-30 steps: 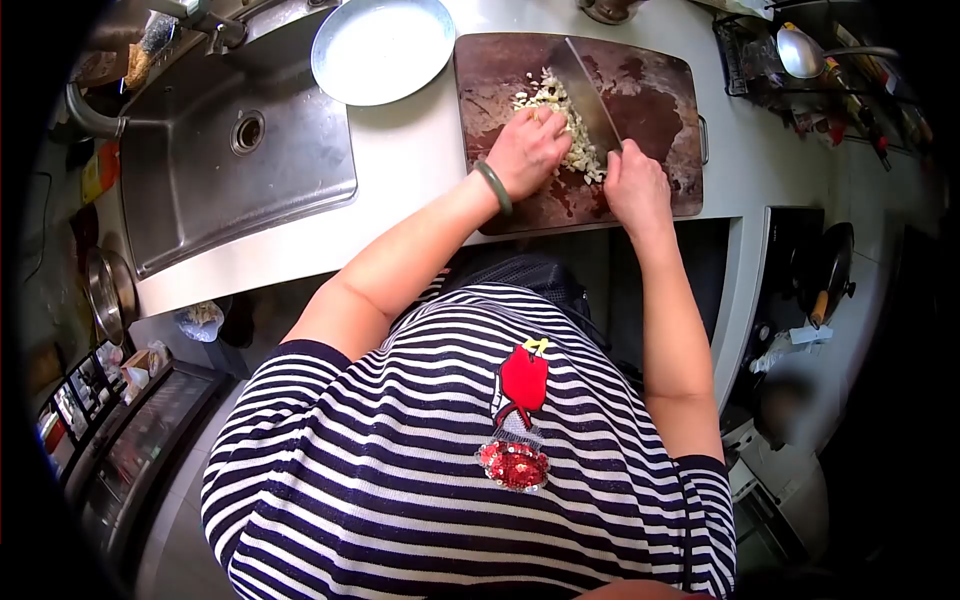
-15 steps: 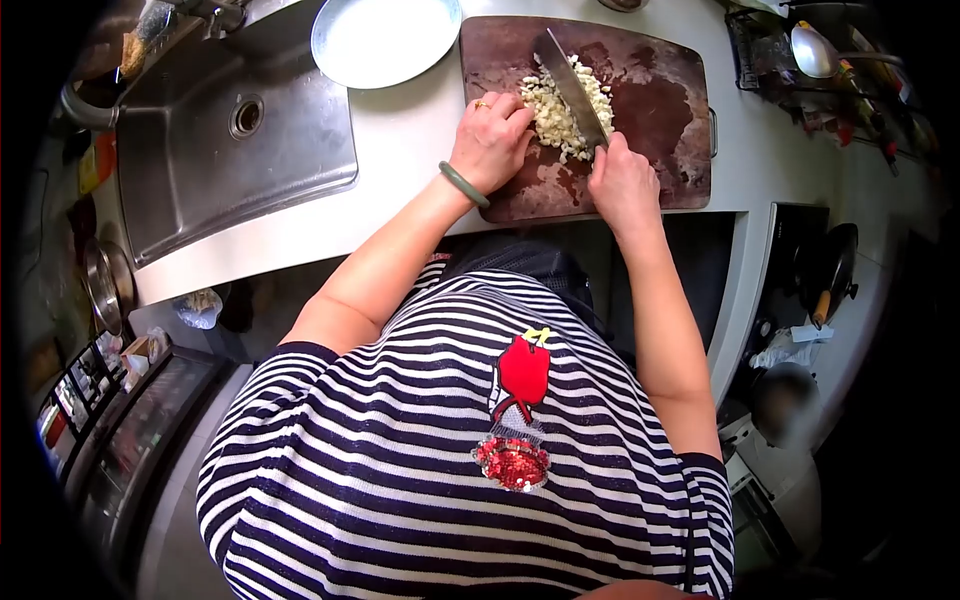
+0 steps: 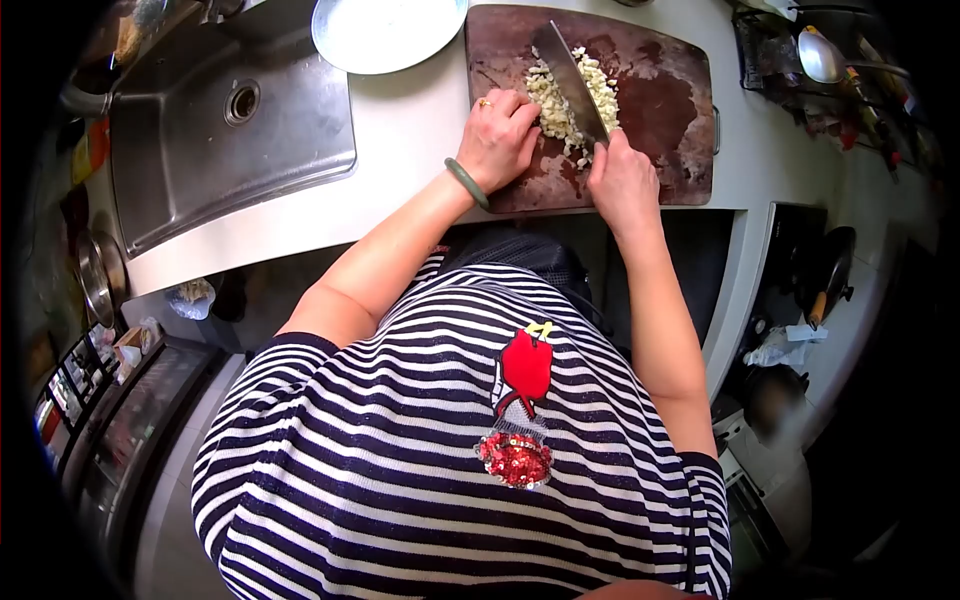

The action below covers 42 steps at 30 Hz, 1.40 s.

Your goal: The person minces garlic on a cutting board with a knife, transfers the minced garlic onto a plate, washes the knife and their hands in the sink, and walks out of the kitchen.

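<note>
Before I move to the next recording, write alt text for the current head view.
A person's right hand grips a cleaver across a pile of chopped pale pieces on a stained brown cutting board; the left hand, green bangle at its wrist, is close beside the pile. A white plate and a steel sink lie to the left.

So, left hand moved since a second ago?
Yes: the left hand has shifted left, toward the sink-side edge of the board.

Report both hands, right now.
Left hand: loosely curled beside the chopped white pieces; whether it holds anything cannot be told.
Right hand: closed, holding the knife.
</note>
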Each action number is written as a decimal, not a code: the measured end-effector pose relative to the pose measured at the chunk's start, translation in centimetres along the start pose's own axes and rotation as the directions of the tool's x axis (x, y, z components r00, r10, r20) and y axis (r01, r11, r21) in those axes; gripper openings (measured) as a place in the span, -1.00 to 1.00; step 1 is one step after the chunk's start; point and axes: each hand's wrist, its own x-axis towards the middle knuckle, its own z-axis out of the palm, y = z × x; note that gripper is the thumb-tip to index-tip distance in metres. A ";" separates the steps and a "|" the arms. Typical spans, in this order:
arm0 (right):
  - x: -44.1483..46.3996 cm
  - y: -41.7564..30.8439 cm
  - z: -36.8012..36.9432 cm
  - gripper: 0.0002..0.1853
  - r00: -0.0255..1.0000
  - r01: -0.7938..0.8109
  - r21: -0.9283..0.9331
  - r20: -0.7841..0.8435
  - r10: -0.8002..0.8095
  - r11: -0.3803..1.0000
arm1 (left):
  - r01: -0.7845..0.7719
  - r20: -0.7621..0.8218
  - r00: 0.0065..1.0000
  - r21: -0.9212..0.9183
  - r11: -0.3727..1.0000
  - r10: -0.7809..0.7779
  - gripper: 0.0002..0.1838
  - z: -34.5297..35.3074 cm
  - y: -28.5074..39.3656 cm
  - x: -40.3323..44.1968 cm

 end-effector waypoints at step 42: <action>0.6 -0.2 -0.5 -0.79 1.000 0.001 -0.017 -0.008 -0.002 1.000 | 0.049 -0.109 0.992 -0.061 0.997 -0.056 -0.66 0.6 0.8 -0.6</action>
